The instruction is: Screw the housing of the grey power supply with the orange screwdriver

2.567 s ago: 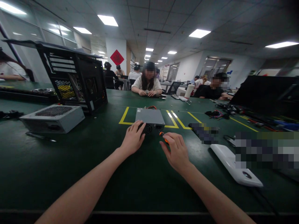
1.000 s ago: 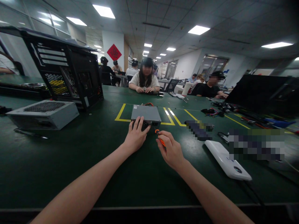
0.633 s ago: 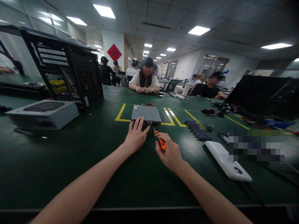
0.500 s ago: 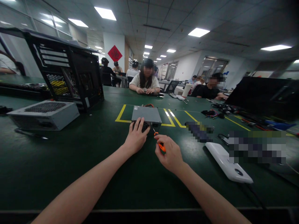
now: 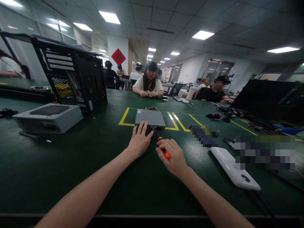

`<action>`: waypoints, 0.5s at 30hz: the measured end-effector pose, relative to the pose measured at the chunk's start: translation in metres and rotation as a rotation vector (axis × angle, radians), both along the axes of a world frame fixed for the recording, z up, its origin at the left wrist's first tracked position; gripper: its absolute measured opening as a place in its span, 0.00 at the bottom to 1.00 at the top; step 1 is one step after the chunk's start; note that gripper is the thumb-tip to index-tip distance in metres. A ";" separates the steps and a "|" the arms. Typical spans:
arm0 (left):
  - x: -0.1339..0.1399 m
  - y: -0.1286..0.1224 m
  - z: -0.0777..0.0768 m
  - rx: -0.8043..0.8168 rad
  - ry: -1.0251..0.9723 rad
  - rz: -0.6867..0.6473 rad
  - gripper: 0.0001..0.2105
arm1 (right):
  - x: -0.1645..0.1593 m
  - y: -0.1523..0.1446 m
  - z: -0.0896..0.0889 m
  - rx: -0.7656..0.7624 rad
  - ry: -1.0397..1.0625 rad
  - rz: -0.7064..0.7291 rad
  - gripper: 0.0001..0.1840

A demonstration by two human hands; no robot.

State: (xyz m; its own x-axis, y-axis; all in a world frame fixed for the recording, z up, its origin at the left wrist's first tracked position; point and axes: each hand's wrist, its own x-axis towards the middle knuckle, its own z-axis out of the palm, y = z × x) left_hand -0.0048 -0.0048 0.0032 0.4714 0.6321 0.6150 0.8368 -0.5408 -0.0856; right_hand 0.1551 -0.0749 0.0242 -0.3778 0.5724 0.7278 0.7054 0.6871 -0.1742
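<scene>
A grey metal power supply unit [image 5: 150,117] sits on the green table within yellow tape lines, its cables bunched at the far side. My left hand [image 5: 139,141] rests against its near edge. The fingers are spread over the top edge and the black fan grille [image 5: 147,129], with the thumb at the front face. In my right hand [image 5: 172,155] is an orange and black screwdriver [image 5: 167,154], closed in the fingers. Its thin shaft points at the unit's near right corner; whether the tip touches is too small to tell.
A second power supply [image 5: 48,117] and a pen [image 5: 35,136] lie left, before an open black computer case [image 5: 71,72]. To the right are a white device [image 5: 235,167], cables [image 5: 217,117] and a dark panel [image 5: 268,98]. A person [image 5: 149,82] sits opposite.
The view has shifted slightly, so everything appears a little lower and further right. My left hand keeps its place on the power supply; the screwdriver has turned slightly in my right hand.
</scene>
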 end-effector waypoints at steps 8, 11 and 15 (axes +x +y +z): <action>0.000 -0.001 0.001 0.000 -0.010 -0.010 0.21 | 0.001 0.001 -0.003 -0.107 0.128 -0.034 0.08; 0.000 -0.001 0.001 -0.010 -0.009 -0.003 0.22 | 0.002 0.000 -0.003 -0.072 0.091 -0.016 0.05; 0.000 0.000 0.001 -0.016 0.011 0.012 0.21 | 0.001 -0.001 -0.001 -0.091 0.044 -0.030 0.05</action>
State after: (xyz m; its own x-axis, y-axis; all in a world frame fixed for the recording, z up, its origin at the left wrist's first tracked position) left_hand -0.0048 -0.0051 0.0037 0.4703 0.6474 0.5997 0.8425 -0.5317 -0.0867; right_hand 0.1560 -0.0760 0.0227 -0.3282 0.6473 0.6880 0.7160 0.6455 -0.2657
